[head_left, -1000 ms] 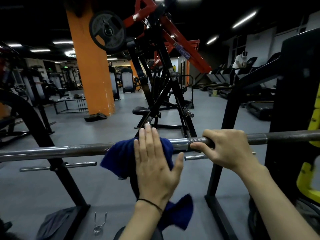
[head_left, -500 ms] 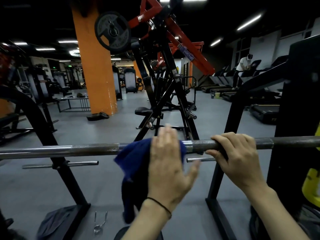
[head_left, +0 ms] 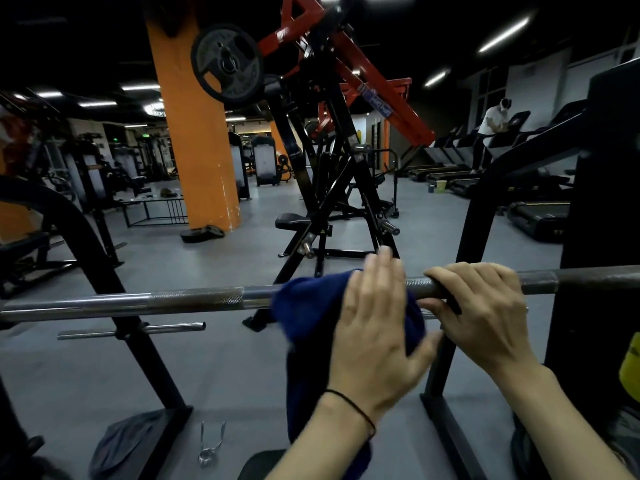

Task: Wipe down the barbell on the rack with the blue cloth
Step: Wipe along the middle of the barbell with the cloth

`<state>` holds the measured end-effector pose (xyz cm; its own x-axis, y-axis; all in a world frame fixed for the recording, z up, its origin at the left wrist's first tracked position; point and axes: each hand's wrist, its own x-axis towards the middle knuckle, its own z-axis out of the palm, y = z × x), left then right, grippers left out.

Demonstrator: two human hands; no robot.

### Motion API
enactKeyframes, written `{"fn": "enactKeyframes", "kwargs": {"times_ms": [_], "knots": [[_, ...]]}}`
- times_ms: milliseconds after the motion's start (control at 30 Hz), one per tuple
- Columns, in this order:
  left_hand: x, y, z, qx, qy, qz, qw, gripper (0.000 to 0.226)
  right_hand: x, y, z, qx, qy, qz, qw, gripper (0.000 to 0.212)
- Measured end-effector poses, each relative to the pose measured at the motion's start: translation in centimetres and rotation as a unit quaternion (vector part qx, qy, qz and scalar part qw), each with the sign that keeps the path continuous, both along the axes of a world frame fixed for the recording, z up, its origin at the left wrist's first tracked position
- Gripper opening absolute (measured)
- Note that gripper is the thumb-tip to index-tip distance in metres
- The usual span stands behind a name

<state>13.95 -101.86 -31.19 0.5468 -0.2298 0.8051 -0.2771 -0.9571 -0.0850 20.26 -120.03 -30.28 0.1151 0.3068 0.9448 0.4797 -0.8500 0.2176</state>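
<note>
The left hand (head_left: 372,332) lies flat and open, fingers together, pressing the blue cloth (head_left: 311,306) against the barbell (head_left: 194,299); a thin black band circles its wrist. The cloth is draped over the bar, and its long tail hangs down behind the forearm. Just to the right, the right hand (head_left: 481,313) is closed around the bar in an overhand grip, touching the cloth's edge. The barbell runs level across the black rack (head_left: 138,355). On the grey floor (head_left: 225,368) below lies a metal spring clip (head_left: 209,445) beside a dark rag. Further back stand an orange pillar (head_left: 194,140), a red-and-black weight machine and treadmills, with a person in white on one.
</note>
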Motion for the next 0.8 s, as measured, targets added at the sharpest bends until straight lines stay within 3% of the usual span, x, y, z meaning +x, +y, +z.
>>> {"fn": "enactKeyframes", "kwargs": {"times_ms": [100,200,333,400,500,600,800], "knots": [[-0.1,1.0,-0.1,0.047,-0.011,-0.027,0.998,0.080,0.0,-0.2,0.6,-0.023,0.006,-0.015,1.000,0.047],[-0.8,5.0,-0.5,0.006,-0.020,0.008,1.000,0.076,0.0,-0.5,1.7,-0.048,0.048,0.001,0.998,0.053],[-1.0,6.5,-0.3,-0.061,-0.034,0.103,0.992,0.074,-0.3,-1.0,3.7,-0.047,0.170,0.009,0.984,0.063],[-0.1,3.8,0.3,-0.066,-0.024,0.093,0.993,0.075,-0.5,-0.7,3.6,-0.035,0.155,0.011,0.987,0.056],[0.8,-0.1,0.8,0.016,-0.014,0.030,0.999,0.074,-0.8,-0.2,2.4,-0.025,0.107,-0.005,0.994,0.054],[0.6,1.2,1.2,0.061,-0.008,0.010,0.998,0.072,-1.1,-0.7,1.3,-0.014,0.094,-0.012,0.995,0.052],[-1.1,8.5,-0.2,-0.009,-0.024,0.082,0.996,0.072,-1.4,-0.8,-0.1,-0.002,0.079,-0.041,0.996,0.053]]}}
